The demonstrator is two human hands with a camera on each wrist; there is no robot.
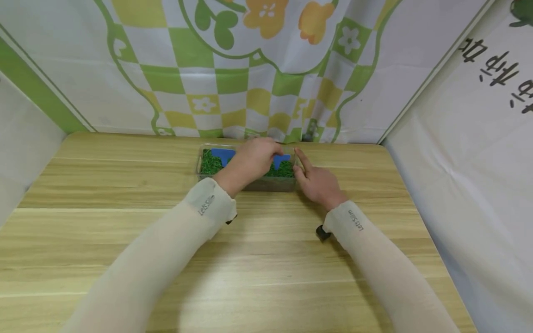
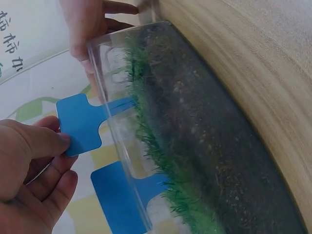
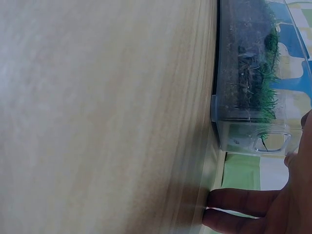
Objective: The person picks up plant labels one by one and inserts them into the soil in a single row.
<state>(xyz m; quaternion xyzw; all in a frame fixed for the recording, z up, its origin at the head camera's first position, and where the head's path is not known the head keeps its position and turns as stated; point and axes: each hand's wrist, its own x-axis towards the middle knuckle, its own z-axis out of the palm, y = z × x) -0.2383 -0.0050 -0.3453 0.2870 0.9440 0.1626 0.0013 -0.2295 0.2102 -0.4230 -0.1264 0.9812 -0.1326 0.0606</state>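
A clear plastic box filled with dark soil and green grass stands near the table's back edge. Two blue T-shaped plant labels stick up from the grass: one label toward the box's right end, another label farther left. My left hand reaches over the box and pinches the right label's edge between thumb and fingers. At the box's right end, my right hand touches the rim with index finger and thumb extended. Its other fingers reach down to the table, fairly straight.
The box stands on a wooden table. Right behind it hangs a green, yellow and white checked cloth. White sheeting hangs along the right side. A cut-out handle opens in the box's end wall.
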